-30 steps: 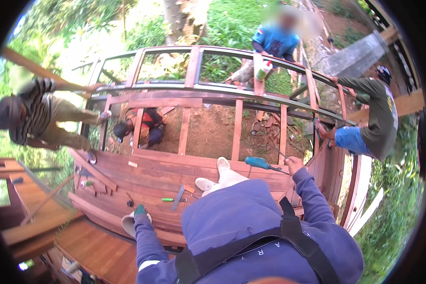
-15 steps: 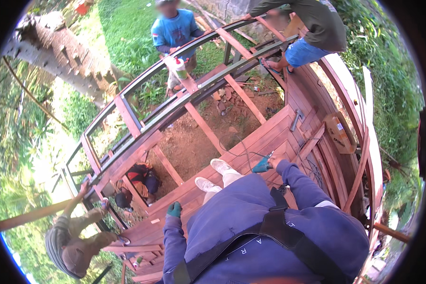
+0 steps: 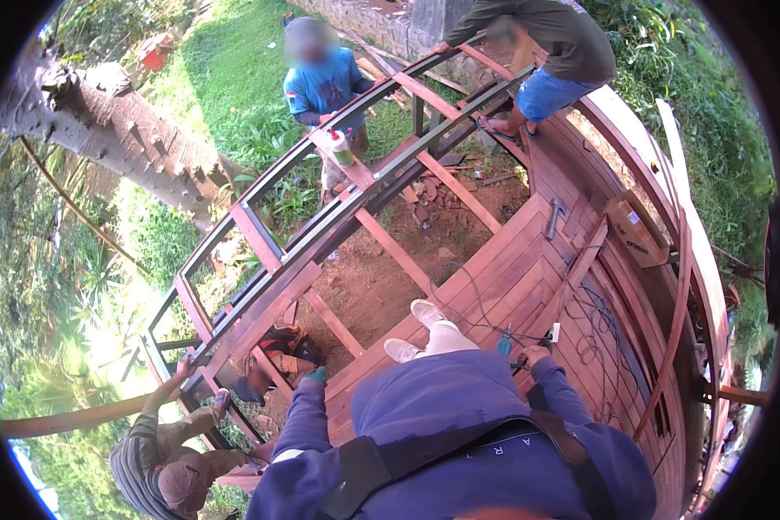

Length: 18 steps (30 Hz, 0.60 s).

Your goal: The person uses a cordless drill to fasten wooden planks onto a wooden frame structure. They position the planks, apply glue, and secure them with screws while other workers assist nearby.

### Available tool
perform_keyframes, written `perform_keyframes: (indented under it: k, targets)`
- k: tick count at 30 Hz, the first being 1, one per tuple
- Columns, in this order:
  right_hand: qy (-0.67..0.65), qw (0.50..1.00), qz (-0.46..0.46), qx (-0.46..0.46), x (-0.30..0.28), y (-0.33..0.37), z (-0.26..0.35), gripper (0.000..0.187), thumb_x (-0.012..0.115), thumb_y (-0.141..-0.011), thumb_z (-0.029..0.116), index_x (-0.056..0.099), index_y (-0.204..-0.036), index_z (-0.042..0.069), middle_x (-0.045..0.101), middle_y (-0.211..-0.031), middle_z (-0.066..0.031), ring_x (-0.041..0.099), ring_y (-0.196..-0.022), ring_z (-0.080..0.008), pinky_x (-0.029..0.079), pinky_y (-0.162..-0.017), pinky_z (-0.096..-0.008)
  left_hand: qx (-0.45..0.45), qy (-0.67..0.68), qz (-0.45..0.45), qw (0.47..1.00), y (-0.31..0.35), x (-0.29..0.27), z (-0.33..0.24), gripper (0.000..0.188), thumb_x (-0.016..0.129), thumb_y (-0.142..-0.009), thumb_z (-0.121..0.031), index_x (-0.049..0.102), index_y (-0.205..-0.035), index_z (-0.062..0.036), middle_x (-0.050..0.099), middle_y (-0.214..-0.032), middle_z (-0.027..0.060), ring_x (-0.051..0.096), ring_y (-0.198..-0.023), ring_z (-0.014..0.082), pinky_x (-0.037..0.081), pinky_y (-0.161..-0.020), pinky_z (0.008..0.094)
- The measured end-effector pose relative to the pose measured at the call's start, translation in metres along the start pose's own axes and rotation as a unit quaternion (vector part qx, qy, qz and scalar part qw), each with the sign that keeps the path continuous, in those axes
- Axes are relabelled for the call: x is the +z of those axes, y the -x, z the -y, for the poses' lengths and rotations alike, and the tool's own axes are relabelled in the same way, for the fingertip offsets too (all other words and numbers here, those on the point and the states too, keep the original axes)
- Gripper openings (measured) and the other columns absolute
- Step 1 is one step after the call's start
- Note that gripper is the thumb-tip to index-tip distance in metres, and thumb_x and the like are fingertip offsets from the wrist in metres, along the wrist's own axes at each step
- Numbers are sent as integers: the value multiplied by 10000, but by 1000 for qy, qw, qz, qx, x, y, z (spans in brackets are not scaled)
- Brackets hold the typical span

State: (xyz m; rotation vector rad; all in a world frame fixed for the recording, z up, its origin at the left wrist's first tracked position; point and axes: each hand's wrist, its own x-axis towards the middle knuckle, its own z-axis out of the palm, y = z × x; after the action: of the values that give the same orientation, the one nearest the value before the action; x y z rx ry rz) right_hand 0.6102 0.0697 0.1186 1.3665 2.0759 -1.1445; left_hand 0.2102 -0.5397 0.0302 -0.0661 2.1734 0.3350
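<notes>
A teal power drill [image 3: 504,343] with a narrow bit points away from me, low over the reddish deck boards. Its dark rear part meets my right hand [image 3: 536,354], which is closed around it. Dark cords run beside it, and a small white block [image 3: 554,333] lies just past that hand. My left hand [image 3: 318,375], in a teal-green glove, hangs by the deck's inner edge, close to a person crouched below. Its fingers are too small to make out. My two light shoes stand on the deck boards [image 3: 381,368] between the hands.
A hammer [image 3: 556,217] lies on the deck, with a cardboard box [image 3: 636,229] and tangled cord [image 3: 591,334] at right. Crossbars span the open dirt pit [image 3: 368,290]. A bottle [image 3: 340,147] stands on the frame. Workers are at far left [image 3: 323,82], far right [image 3: 572,43] and near left [image 3: 152,464].
My right hand and the drill have come lower and nearer my body, and the drill has turned to point away. The view has shifted. The left hand stays low at the left.
</notes>
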Motion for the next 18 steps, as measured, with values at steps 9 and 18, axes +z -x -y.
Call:
perform_keyframes:
  k: [9, 18]
  targets:
    - [92, 989, 113, 31, 69, 40, -66, 328, 548, -979, 184, 741, -1214, 62, 742, -1173, -181, 711, -1089, -352, 552, -961, -426, 120, 293, -59, 947, 24, -33, -160, 482, 682, -965, -404, 712, -1230, -3, 756, -1048, 88, 679, -942, 181, 534, -851, 341]
    - [37, 993, 110, 19, 116, 57, -71, 360, 558, -952, 215, 751, -1238, 110, 741, -1200, -156, 711, -1108, -334, 549, -986, -408, -77, 206, 108, 970, 21, 3, -46, 362, 626, -972, -391, 741, -1099, -72, 703, -892, 61, 640, -692, 199, 510, -608, 375]
